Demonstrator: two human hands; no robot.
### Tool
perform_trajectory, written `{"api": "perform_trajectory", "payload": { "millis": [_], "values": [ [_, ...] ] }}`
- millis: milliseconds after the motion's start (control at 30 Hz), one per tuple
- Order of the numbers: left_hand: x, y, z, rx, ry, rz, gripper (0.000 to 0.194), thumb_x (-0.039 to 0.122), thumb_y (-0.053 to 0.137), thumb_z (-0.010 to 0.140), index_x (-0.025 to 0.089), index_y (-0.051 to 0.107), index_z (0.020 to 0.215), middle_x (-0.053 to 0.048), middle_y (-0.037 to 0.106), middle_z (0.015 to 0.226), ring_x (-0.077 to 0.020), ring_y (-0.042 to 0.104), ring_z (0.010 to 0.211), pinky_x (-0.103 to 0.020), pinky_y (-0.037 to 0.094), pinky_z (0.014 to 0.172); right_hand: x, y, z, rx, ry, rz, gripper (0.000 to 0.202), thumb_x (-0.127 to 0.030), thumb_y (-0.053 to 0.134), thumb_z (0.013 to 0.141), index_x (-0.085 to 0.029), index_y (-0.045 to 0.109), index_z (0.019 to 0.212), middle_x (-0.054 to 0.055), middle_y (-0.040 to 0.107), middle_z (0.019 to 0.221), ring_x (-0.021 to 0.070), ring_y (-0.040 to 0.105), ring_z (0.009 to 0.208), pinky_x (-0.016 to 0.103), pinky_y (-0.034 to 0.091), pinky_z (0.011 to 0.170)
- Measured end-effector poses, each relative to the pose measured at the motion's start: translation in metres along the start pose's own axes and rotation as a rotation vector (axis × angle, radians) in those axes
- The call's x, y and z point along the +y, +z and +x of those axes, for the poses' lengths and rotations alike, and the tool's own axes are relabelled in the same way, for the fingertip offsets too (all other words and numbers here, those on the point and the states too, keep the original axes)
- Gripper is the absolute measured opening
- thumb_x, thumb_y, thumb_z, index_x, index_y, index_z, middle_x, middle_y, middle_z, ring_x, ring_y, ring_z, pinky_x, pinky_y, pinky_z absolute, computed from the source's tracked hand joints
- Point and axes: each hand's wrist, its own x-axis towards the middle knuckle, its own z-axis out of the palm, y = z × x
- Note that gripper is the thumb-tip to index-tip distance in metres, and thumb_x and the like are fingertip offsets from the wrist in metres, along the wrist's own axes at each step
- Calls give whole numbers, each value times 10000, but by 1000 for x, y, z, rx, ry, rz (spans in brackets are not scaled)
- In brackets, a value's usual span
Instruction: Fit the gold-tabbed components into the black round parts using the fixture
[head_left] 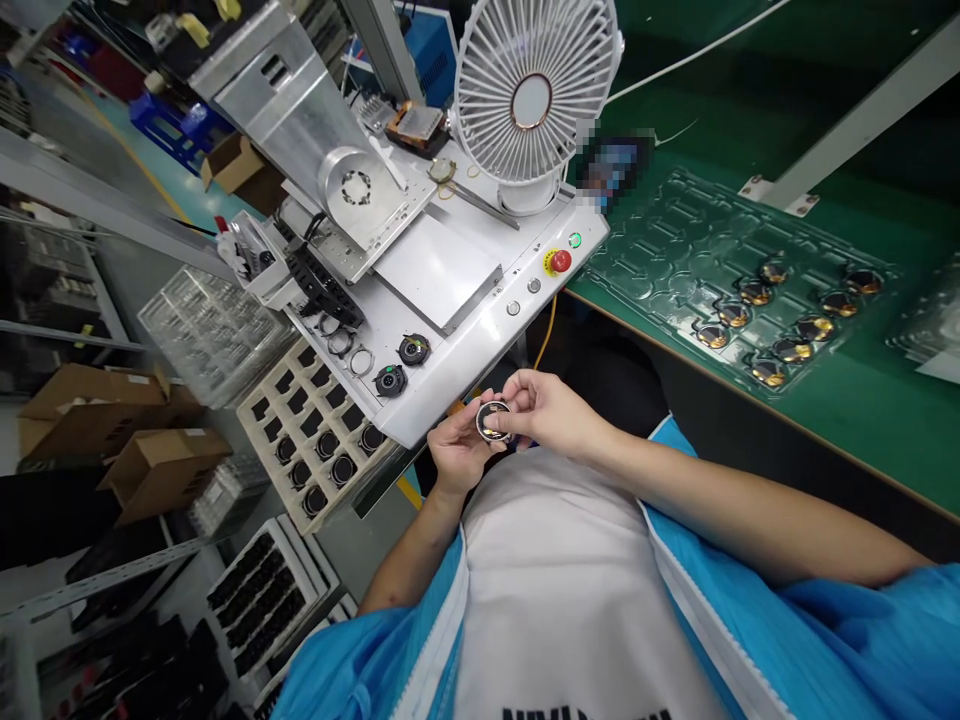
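Observation:
Close to my body, a round watch case point(493, 421) with a silvery rim is held between both hands. My left hand point(459, 445) grips it from the left side, its thumb lying over the dark face. From the right, my right hand point(541, 412) pinches its edge with thumb and fingers. On the white machine base beyond lie two black watch back covers point(413, 349) with sensor windows, and a few loose metal rings point(361, 361) left of them. A cream tray point(259, 395) with several watch cases in its pockets sits at the left.
A metal press fixture point(360, 200) stands on the machine, with a red stop button point(559, 261) at its front edge. Behind it is a white fan point(534, 95). On the green bench, a clear plastic tray point(652, 260) holds several round watch parts point(768, 373).

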Motion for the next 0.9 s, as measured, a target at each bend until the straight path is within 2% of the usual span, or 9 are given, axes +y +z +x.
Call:
{"api": "perform_trajectory", "payload": {
  "millis": [100,233,400,500,633,700,767,833,900],
  "values": [
    [1,4,-1,-12,17,25,591,296,1001,573,311,795,1127,-84,802,1156,-287,792,1020,-394,663,912,1,-7,1,-55,47,-47,559,-535,960,572,-183,549,714,36,688,597,129,610,487,182,494,358],
    [4,9,-1,-18,61,91,578,280,999,577,302,796,1117,-87,804,1136,-284,790,1029,-398,655,938,5,-7,2,-48,-19,87,637,-577,974,523,-203,471,639,-44,576,465,95,525,390,205,524,342],
    [11,12,3,-46,153,122,558,261,963,654,305,775,1176,-91,792,1165,-291,781,1054,-397,653,948,6,2,0,-52,-107,175,644,-562,969,554,-207,441,656,-28,636,536,105,560,392,224,550,359],
    [14,11,6,-42,172,110,533,227,935,700,309,766,1199,-90,790,1181,-294,772,1079,-396,651,952,4,6,3,-36,-102,155,621,-558,966,564,-202,470,678,-24,640,529,104,560,390,231,566,383],
    [13,8,9,53,97,89,484,260,901,753,269,764,1217,-111,794,1188,-289,768,1096,-391,641,962,-12,0,22,-93,-43,-12,571,-503,991,546,-171,559,716,1,661,557,117,611,462,187,545,405],
    [14,5,11,73,75,42,473,273,892,766,268,761,1221,-109,790,1202,-299,757,1123,-429,617,1008,-29,-9,41,-8,-80,-102,510,-449,988,593,-158,600,751,21,687,609,120,617,473,171,510,374],
    [17,2,13,32,50,-27,438,278,864,800,288,755,1224,-100,767,1251,-316,745,1144,-489,595,1038,-51,-21,64,201,-162,-128,420,-402,936,712,-168,597,795,17,692,644,107,582,437,182,491,342],
    [21,0,15,-35,9,-64,402,275,835,830,299,751,1222,-99,740,1285,-326,755,1117,-513,617,991,-73,-33,86,392,-232,-120,339,-352,857,821,-191,559,816,-9,661,621,97,534,396,195,478,318],
    [25,-2,15,-74,-22,-38,426,254,848,812,289,748,1224,-108,747,1254,-302,784,1031,-457,659,888,-91,-42,104,459,-274,-130,292,-285,804,870,-200,535,793,-30,616,573,92,496,374,198,471,314]
  ]
}}
